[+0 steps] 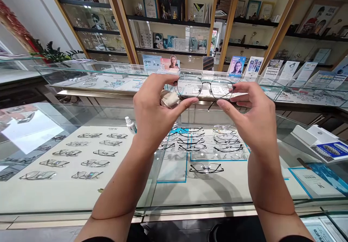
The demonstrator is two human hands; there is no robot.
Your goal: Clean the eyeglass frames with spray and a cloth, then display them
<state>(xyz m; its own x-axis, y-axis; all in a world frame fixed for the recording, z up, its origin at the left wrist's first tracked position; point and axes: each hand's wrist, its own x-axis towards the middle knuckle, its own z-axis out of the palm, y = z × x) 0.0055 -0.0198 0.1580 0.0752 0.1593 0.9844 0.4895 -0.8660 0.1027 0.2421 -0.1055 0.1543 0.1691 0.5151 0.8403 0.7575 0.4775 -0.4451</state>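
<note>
I hold up a pair of thin black-framed glasses (204, 88) in front of me, above a glass counter. My left hand (154, 107) pinches the left lens rim between thumb and forefinger and also keeps a crumpled pale cleaning cloth (168, 98) in its palm. At the other end of the frame, my right hand (254, 115) grips the hinge with fingertips. One temple arm hangs folded below the right lens.
The glass display counter (81, 205) below holds several rows of glasses (201, 140). A small spray bottle (131, 124) stands on its top by my left wrist. A white case (318, 140) lies at right. Shelves with posters and brochures (252, 66) fill the back.
</note>
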